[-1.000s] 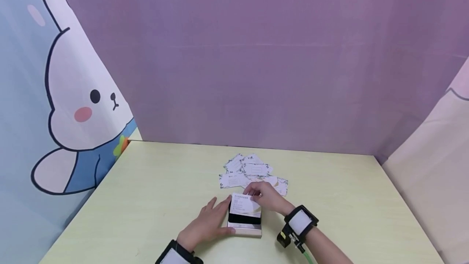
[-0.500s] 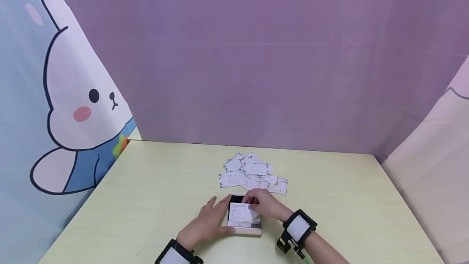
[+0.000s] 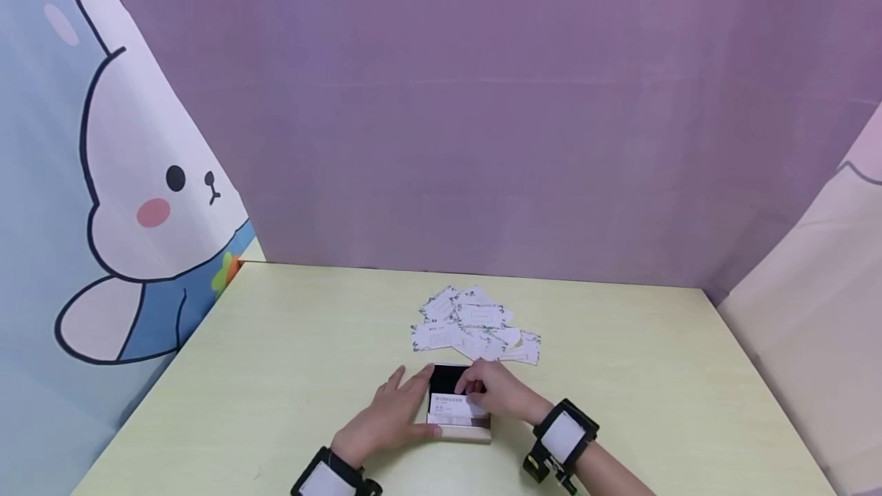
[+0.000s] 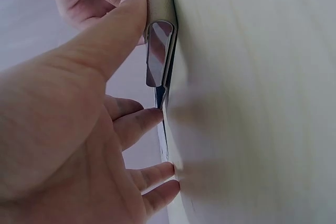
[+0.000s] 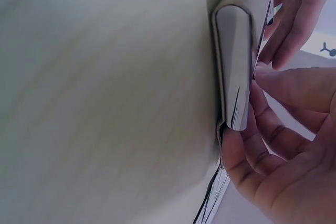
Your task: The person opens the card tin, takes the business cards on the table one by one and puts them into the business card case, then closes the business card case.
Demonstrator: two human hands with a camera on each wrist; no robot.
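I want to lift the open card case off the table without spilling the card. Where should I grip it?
Grip the beige card case with the black lining by its two long side edges, coming down from above. It lies flat and thin on the pale green table, and the white card sits in it, so a level hold is likely safest.

Right hand (image 3: 498,391) has drawn the card (image 3: 455,406) toward 6 o'clock, deeper into the card case (image 3: 460,429); the black interior now shows at 12 o'clock.
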